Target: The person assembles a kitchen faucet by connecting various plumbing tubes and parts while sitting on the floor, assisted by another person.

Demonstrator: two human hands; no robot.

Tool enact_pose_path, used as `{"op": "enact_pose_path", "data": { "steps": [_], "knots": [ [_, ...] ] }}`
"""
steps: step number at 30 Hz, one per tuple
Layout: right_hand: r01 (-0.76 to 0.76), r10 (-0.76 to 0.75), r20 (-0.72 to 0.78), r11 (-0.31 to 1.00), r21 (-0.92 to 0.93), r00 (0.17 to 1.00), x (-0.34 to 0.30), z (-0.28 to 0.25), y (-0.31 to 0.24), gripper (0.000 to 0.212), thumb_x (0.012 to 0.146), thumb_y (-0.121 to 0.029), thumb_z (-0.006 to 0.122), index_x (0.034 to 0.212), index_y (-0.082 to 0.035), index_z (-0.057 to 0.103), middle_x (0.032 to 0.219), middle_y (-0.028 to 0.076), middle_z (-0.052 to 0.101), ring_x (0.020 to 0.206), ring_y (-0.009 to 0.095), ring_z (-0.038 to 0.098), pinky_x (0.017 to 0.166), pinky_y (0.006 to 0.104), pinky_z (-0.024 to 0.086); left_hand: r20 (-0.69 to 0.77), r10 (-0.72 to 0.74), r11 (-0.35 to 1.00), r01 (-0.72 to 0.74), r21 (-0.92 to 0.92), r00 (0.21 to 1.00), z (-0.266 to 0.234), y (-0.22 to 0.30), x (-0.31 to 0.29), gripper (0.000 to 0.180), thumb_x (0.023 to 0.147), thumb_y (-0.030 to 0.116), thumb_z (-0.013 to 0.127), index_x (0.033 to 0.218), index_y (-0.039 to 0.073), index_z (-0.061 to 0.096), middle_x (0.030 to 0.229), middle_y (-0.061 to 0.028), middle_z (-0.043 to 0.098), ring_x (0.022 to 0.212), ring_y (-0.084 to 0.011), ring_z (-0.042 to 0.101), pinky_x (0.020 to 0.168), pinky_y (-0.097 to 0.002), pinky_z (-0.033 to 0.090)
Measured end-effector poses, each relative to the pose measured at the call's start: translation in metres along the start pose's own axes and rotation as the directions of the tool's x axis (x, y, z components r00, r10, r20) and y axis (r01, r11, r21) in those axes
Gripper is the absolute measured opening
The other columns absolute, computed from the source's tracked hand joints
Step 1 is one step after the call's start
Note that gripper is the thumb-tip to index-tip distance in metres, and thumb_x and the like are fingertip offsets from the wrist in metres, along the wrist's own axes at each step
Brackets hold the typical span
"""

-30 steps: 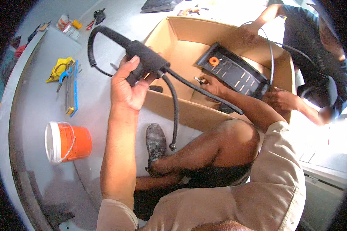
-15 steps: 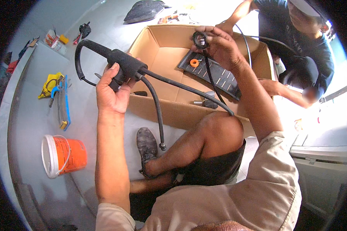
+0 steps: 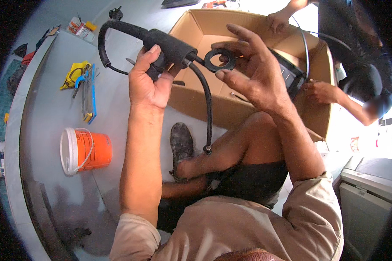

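My left hand (image 3: 150, 85) is closed round the thick black body of a kitchen faucet (image 3: 174, 48), held up over the box's near left side. The faucet's curved spout hose loops out to the left. From its base a braided supply hose (image 3: 210, 108) hangs down to a metal end fitting near my shin. My right hand (image 3: 259, 76) pinches a flat black ring (image 3: 210, 61) between thumb and fingers, just right of the base. Another hose runs from the base to the ring; its further course is hidden behind my right hand.
An open cardboard box (image 3: 204, 98) stands before me with a black slotted panel (image 3: 289, 75) inside. Another person's hands (image 3: 278, 21) are at its right side. To my left are an orange bucket (image 3: 95, 150) and a blue hacksaw (image 3: 92, 93).
My right hand has brought the ring from above the box down and left, close to the faucet's base. The view has shifted, and my left hand still holds the faucet.
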State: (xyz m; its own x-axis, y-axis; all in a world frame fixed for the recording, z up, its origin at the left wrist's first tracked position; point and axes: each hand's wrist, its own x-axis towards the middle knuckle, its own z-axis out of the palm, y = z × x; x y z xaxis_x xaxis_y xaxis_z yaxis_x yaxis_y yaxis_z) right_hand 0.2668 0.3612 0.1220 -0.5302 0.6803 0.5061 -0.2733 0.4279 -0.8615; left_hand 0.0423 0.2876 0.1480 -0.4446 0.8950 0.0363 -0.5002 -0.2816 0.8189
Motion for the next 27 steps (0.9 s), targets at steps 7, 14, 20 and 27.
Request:
{"op": "enact_pose_path", "data": {
  "steps": [7, 14, 20, 27],
  "knots": [
    [-0.076, 0.076, 0.007, 0.981, 0.178, 0.997, 0.002, 0.003, 0.011, 0.081, 0.082, 0.000, 0.080, 0.149, 0.004, 0.035, 0.128, 0.026, 0.064, 0.113, 0.026, 0.067, 0.096, 0.0353, 0.058, 0.077, 0.035, 0.994, -0.042, 0.097, 0.996, 0.004, -0.015, 0.001, 0.039, 0.087, 0.013, 0.066, 0.124, 0.008, 0.055, 0.114, -0.0082, 0.065, 0.110, -0.0291, 0.063, 0.097, -0.0553, 0.049],
    [-0.145, 0.147, -0.003, 0.979, 0.145, 0.989, -0.004, 0.000, 0.017, 0.064, 0.089, -0.003, 0.076, 0.144, 0.004, 0.045, 0.126, 0.021, 0.066, 0.111, 0.024, 0.068, 0.096, 0.0343, 0.057, 0.088, 0.090, 0.984, -0.102, 0.146, 0.992, 0.007, -0.025, 0.005, 0.049, 0.087, 0.009, 0.066, 0.133, 0.007, 0.049, 0.117, -0.0079, 0.062, 0.110, -0.0277, 0.063, 0.093, -0.0554, 0.052],
    [-0.215, 0.292, -0.041, 0.785, 0.581, 0.956, -0.008, -0.039, 0.024, 0.049, 0.109, -0.029, 0.041, 0.147, 0.002, 0.046, 0.124, 0.018, 0.066, 0.103, 0.026, 0.068, 0.094, 0.0366, 0.056, 0.110, 0.088, 0.986, -0.102, 0.128, 0.990, 0.009, -0.016, 0.023, 0.045, 0.088, 0.007, 0.065, 0.131, 0.006, 0.052, 0.115, -0.0091, 0.063, 0.107, -0.0291, 0.065, 0.095, -0.0580, 0.053],
    [-0.268, 0.347, 0.048, 0.620, 0.737, 0.937, -0.001, -0.057, 0.041, 0.042, 0.108, -0.022, 0.037, 0.142, 0.000, 0.049, 0.122, 0.019, 0.063, 0.099, 0.029, 0.065, 0.091, 0.0406, 0.055, 0.166, 0.040, 0.998, -0.046, 0.031, 0.985, 0.010, 0.001, 0.060, 0.029, 0.090, 0.009, 0.066, 0.118, 0.002, 0.062, 0.116, -0.0155, 0.068, 0.116, -0.0359, 0.062, 0.111, -0.0557, 0.044]
  ]
}}
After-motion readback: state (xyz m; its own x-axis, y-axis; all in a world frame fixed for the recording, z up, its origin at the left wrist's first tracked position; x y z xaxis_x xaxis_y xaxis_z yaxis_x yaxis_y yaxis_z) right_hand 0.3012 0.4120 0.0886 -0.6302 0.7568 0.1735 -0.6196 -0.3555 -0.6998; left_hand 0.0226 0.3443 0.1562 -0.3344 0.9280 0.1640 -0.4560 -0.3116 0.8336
